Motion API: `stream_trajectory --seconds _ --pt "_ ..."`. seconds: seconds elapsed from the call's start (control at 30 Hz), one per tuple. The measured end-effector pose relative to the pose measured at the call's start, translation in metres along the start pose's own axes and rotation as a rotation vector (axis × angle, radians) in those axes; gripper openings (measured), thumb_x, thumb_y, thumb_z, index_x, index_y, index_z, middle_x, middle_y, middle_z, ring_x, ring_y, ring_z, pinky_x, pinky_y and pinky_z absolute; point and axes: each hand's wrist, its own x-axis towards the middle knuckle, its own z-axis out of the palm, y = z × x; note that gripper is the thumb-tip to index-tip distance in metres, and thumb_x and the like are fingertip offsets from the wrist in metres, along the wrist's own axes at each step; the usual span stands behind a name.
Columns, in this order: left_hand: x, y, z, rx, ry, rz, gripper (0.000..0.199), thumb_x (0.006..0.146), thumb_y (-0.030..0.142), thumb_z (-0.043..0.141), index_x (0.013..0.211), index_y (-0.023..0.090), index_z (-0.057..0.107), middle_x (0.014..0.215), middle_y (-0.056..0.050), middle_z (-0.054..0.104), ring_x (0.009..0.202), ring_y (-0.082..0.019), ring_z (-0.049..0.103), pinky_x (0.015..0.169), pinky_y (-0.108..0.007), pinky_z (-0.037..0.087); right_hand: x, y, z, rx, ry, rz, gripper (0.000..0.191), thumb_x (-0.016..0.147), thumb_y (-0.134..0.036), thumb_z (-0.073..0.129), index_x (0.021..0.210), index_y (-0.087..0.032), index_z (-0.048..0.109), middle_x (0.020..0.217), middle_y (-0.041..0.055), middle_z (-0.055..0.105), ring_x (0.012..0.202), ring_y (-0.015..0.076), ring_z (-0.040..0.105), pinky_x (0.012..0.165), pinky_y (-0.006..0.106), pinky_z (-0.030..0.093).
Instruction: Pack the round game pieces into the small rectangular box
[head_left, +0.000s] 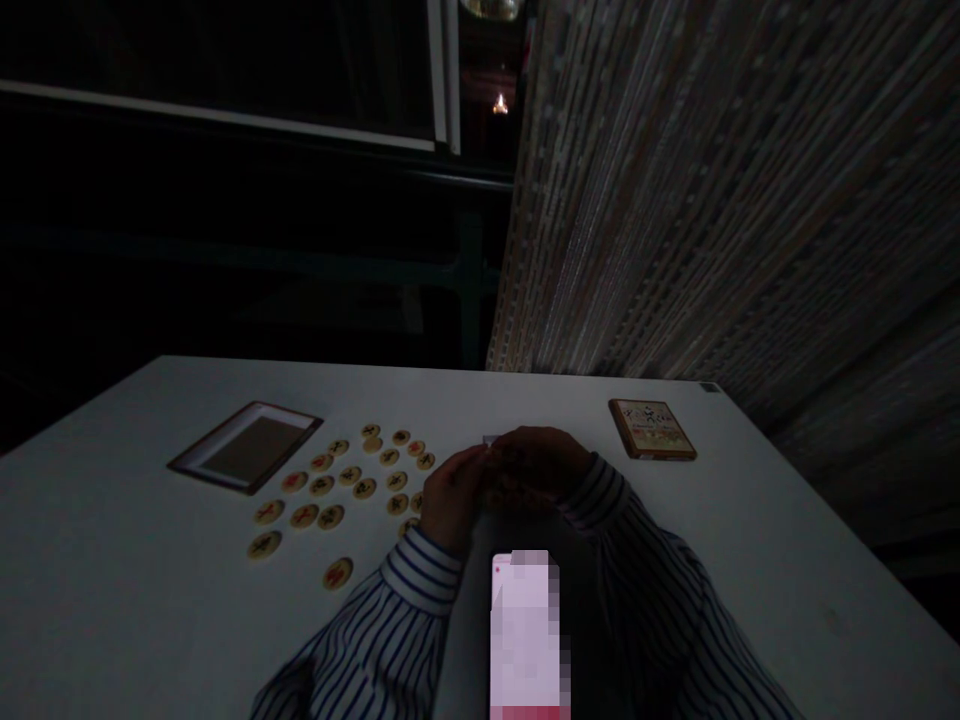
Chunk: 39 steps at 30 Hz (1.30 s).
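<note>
My left hand (453,497) and my right hand (541,460) meet over the middle of the white table, fingers curled toward each other. Something small and pale shows at their fingertips, too dark to make out. Round wooden pieces (364,488) with red or dark characters lie scattered left of my left hand, some partly hidden behind it. Dim round shapes are just visible beneath my right hand. A lit phone (526,635), its screen blurred, is between my forearms.
An open shallow box (251,447) lies at the left of the table (135,560). A box lid with printed characters (652,429) is at the right. Behind the table hang a strand curtain (600,200) and a dark window with a pale frame (444,75).
</note>
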Motion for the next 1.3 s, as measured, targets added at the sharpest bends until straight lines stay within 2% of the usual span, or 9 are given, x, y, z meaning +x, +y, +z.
stream_trajectory --seconds 0.23,0.47,0.6,0.73,0.8,1.03,1.3 --pt "-0.001 -0.001 0.002 -0.004 0.03 -0.042 0.028 0.066 0.035 0.058 0.084 0.014 0.063 0.082 -0.006 0.067 0.078 -0.018 0.061 0.071 -0.031 0.051 -0.001 -0.005 -0.005 -0.071 0.025 -0.072 0.033 0.085 -0.039 0.034 0.085 -0.018 0.059 0.077 0.0047 0.061 0.072 0.0133 0.054 0.062 0.023 0.037" --pt "-0.005 0.007 0.005 0.032 0.047 -0.035 0.024 0.066 0.032 0.057 0.082 0.014 0.064 0.081 -0.006 0.067 0.077 -0.017 0.062 0.069 -0.028 0.051 0.001 0.002 0.001 -0.084 0.023 -0.126 0.03 0.083 -0.038 0.038 0.089 -0.016 0.058 0.081 0.0067 0.06 0.074 0.0137 0.051 0.064 0.024 0.035" --pt "-0.004 0.003 0.003 0.138 0.067 0.023 0.025 0.068 0.033 0.055 0.082 0.014 0.064 0.079 -0.006 0.067 0.075 -0.016 0.061 0.068 -0.027 0.05 0.0 0.006 -0.001 -0.094 0.002 -0.095 0.031 0.083 -0.038 0.037 0.089 -0.016 0.059 0.078 0.0061 0.06 0.071 0.0132 0.052 0.063 0.024 0.035" --pt "-0.002 -0.005 0.002 0.233 0.146 0.063 0.025 0.07 0.034 0.052 0.08 0.015 0.064 0.077 -0.005 0.067 0.074 -0.016 0.061 0.067 -0.027 0.049 -0.007 0.012 -0.01 -0.109 0.017 -0.022 0.03 0.083 -0.034 0.038 0.098 -0.017 0.057 0.087 0.0077 0.061 0.078 0.0138 0.053 0.066 0.024 0.037" --pt "-0.002 -0.009 0.001 0.271 0.167 0.072 0.026 0.07 0.035 0.051 0.081 0.014 0.063 0.077 -0.006 0.067 0.074 -0.016 0.061 0.067 -0.028 0.049 -0.01 0.016 -0.016 -0.125 -0.019 0.009 0.03 0.081 -0.033 0.042 0.101 -0.017 0.057 0.09 0.0079 0.061 0.08 0.0145 0.054 0.068 0.024 0.037" --pt "0.001 -0.028 -0.001 0.413 0.146 0.193 0.024 0.072 0.034 0.049 0.081 0.017 0.063 0.081 -0.006 0.065 0.074 -0.016 0.06 0.068 -0.03 0.048 -0.011 0.024 -0.022 -0.211 -0.127 0.152 0.031 0.079 -0.031 0.042 0.103 -0.018 0.057 0.097 0.0075 0.061 0.087 0.0166 0.054 0.07 0.025 0.038" --pt "0.001 -0.034 -0.003 0.52 0.113 0.21 0.024 0.072 0.033 0.048 0.083 0.018 0.062 0.081 -0.006 0.065 0.077 -0.018 0.06 0.067 -0.031 0.048 -0.009 0.027 -0.015 -0.261 -0.22 0.204 0.029 0.078 -0.031 0.041 0.1 -0.021 0.057 0.095 0.0055 0.062 0.087 0.017 0.055 0.069 0.025 0.039"
